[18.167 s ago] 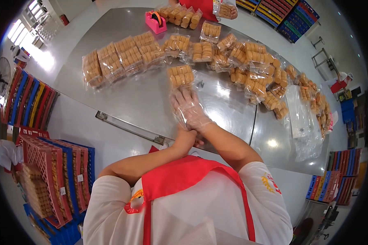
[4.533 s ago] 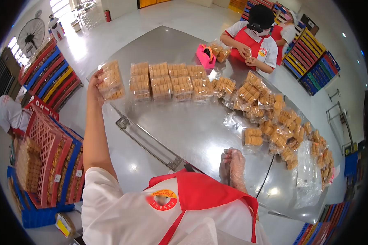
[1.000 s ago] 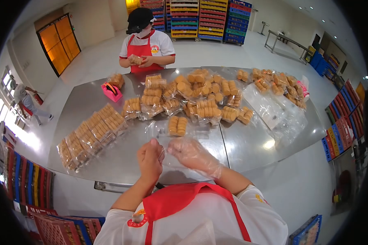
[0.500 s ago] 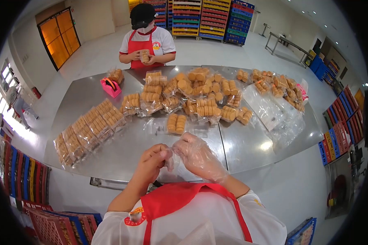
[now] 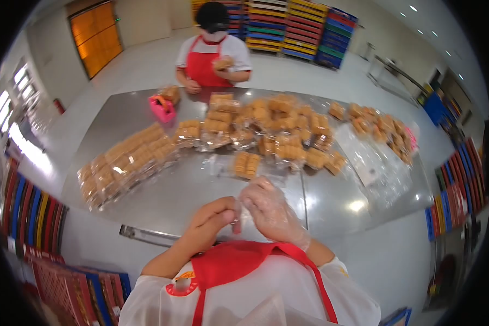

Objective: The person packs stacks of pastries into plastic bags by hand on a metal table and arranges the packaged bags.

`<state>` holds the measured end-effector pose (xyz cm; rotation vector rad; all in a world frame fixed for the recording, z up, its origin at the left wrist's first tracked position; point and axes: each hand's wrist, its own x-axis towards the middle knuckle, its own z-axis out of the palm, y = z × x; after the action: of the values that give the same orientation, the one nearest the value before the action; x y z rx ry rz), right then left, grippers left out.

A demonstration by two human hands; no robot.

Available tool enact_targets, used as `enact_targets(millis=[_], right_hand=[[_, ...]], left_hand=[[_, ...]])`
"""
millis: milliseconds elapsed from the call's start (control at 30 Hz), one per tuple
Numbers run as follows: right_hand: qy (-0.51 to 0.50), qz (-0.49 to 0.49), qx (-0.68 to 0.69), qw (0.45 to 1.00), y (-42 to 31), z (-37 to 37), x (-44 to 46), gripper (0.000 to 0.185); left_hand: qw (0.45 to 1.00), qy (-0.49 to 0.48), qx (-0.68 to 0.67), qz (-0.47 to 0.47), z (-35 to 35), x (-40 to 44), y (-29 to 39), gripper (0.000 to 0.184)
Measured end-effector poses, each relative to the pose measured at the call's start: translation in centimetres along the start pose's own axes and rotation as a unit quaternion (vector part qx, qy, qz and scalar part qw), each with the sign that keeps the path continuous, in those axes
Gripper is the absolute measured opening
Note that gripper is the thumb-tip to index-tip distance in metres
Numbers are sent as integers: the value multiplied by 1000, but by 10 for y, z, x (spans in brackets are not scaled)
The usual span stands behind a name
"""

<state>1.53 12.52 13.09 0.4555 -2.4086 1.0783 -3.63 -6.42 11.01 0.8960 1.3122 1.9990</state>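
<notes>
My left hand (image 5: 214, 219), bare, is closed with thumb and fingers pinched on a small piece of clear plastic (image 5: 237, 221). Close beside it is my right hand (image 5: 266, 209), in a clear plastic glove, its fingers curled together. Whatever those fingers hold is too hard to make out. Both hands are above the near edge of the steel table (image 5: 190, 193). Just beyond them a clear pack of round biscuits (image 5: 246, 165) lies on some flat clear bags (image 5: 217, 164).
More biscuit packs (image 5: 288, 146) are heaped mid-table, with a row of packs (image 5: 122, 165) at left. A pink tape dispenser (image 5: 162, 108) stands at the back left; clear bags (image 5: 372, 165) lie right. Opposite stands a co-worker (image 5: 209, 57) holding a biscuit pack (image 5: 223, 63).
The view has shifted, so the table appears further right. My hands are slightly further apart. The co-worker has lowered one hand to the table edge and holds the pack in the other.
</notes>
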Motion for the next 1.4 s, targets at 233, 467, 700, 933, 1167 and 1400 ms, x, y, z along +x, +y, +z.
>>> enact_targets(millis=[233,467,700,933,1167,1400], right_hand=[[-122,27,238,963,2,17,1,49],[-110,188,480,850,6,42,0,50],[-92,264,494,823,6,56,5,22],[-53,324,414,849,19,59,5,9],[-19,324,268,907,43,63,-7,12],[21,382,300,874,50,59,-7,20]], left_hand=[[971,31,217,93,-5,-3,-1,2],[966,166,176,93,-16,-13,-4,8],[938,175,281,98,-23,-6,-15,5],[907,197,345,140,-26,2,-33,4],[804,302,470,204,-40,9,-20,9],[792,142,571,161,-28,8,-20,20]])
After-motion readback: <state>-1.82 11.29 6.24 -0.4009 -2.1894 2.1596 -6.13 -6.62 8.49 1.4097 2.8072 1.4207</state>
